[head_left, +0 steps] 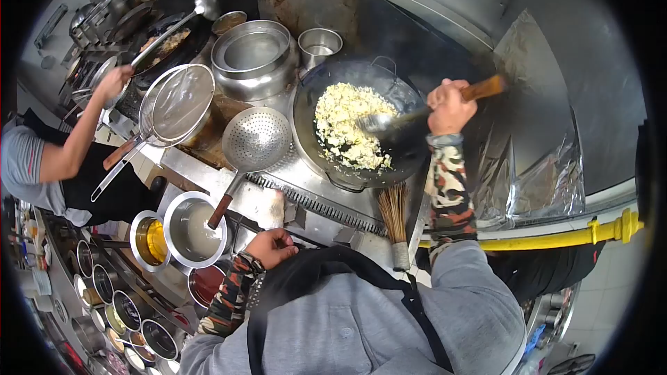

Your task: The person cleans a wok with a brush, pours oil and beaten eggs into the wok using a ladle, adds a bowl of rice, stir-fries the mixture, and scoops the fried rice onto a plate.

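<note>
My right hand (450, 105) is closed round the handle of a long ladle (379, 123), its wooden end sticking out beyond my fist. The ladle's metal head is blurred and touches chopped pale yellow-white food (344, 114), perhaps egg, in a large black wok (410, 156). By the counter's front edge, close to my apron, my left hand (273, 246) has its fingers curled, with nothing visible in them. A perforated strainer (257, 139) lies left of the wok, its wooden handle (220, 211) reaching over a metal pot of cloudy liquid (191, 229).
A bamboo brush (394, 219) stands at the wok's front right. Behind the strainer are stacked metal pots (251, 52) and a small metal pot (319, 45). Left, a fine-mesh sieve (184, 101) rests near a co-worker's hand (113, 85) holding a ladle. A yellow pipe (542, 238) runs along the right.
</note>
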A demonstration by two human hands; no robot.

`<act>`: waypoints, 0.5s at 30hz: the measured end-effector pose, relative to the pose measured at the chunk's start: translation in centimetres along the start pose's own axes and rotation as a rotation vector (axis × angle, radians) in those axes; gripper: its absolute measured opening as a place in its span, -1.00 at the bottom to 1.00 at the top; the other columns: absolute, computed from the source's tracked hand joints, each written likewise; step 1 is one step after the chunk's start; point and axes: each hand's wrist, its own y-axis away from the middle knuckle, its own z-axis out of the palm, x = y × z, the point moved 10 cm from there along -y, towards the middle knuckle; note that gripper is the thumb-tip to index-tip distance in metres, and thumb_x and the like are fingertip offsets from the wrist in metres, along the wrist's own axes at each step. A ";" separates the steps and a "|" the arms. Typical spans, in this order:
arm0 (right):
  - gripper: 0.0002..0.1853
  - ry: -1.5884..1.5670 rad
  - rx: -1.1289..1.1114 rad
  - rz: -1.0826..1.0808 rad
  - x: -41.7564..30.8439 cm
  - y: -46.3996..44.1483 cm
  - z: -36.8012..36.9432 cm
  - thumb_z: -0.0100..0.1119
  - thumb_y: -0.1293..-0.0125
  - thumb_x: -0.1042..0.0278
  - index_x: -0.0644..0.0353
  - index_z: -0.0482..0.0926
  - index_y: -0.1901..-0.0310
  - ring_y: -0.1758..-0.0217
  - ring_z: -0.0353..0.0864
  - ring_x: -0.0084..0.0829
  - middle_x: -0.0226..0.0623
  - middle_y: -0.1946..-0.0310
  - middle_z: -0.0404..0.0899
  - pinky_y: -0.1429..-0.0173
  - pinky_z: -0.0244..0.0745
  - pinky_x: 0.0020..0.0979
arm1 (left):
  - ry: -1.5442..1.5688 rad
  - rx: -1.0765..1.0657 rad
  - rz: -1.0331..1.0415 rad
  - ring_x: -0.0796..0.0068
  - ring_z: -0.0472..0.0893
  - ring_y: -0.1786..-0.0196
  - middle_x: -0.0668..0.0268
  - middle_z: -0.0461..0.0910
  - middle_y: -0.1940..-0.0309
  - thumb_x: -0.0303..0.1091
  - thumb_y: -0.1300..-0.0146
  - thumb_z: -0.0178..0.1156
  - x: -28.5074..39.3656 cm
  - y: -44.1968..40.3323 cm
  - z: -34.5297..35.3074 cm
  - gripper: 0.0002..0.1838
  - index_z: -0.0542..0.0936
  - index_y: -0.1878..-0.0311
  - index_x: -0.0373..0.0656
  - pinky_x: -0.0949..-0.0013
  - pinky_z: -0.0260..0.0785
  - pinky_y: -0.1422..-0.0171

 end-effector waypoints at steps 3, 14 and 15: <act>-0.79 0.094 0.019 -0.004 7.6 0.7 -3.0 0.11 -0.20 0.57 0.18 0.32 0.53 0.79 0.16 -0.59 -0.48 0.76 0.20 0.67 0.16 -0.43 | -0.036 0.039 0.034 0.57 0.54 0.40 0.36 0.57 0.50 -0.25 -0.12 0.37 0.8 -0.1 0.4 -0.75 0.55 0.33 -0.21 0.44 0.41 0.25; -0.82 0.364 -0.071 -0.046 7.6 -3.1 2.4 0.25 -0.12 0.43 0.26 0.49 0.55 0.67 0.40 -0.61 -0.48 0.72 0.41 0.55 0.27 -0.48 | -0.086 0.100 -0.060 0.64 0.55 0.32 0.39 0.57 0.43 -0.41 -0.14 0.34 0.5 2.5 -0.7 -0.82 0.53 0.30 -0.24 0.48 0.43 0.18; -0.82 0.308 -0.002 0.027 5.7 -3.3 3.3 0.26 -0.12 0.42 0.26 0.51 0.55 0.66 0.39 -0.63 -0.49 0.72 0.42 0.54 0.27 -0.49 | -0.080 0.101 -0.024 0.63 0.55 0.31 0.39 0.57 0.43 -0.41 -0.14 0.34 1.0 2.6 -0.9 -0.82 0.53 0.30 -0.24 0.47 0.44 0.17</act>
